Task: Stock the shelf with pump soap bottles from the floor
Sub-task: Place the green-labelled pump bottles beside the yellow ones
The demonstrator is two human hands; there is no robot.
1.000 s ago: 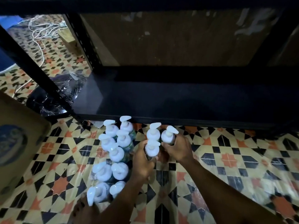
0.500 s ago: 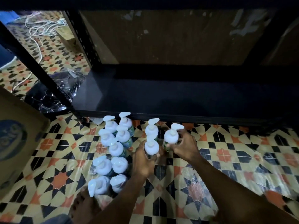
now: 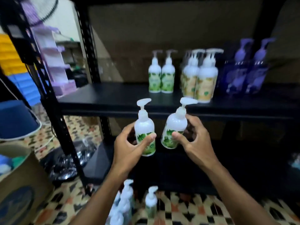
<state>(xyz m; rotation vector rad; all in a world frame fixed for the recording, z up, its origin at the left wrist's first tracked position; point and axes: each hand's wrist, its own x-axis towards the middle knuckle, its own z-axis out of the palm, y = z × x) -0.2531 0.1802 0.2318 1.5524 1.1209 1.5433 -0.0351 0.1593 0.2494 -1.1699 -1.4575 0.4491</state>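
Head view: hands (image 3: pixel 129 149) (image 3: pixel 197 142) have lifted two bottles (image 3: pixel 144 125) (image 3: pixel 176 125).

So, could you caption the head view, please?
Left hand grips one pump bottle, right hand a second bottle, before the shelf.

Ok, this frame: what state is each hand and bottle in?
Left grip: curled round left bottle, held upright in the air.
Right grip: curled round right bottle, held tilted.
Green pair: upright on shelf.
Orange group: upright on shelf, near its front edge.
Purple bottles: upright on shelf.
Floor bottles: upright, not yet stocked.
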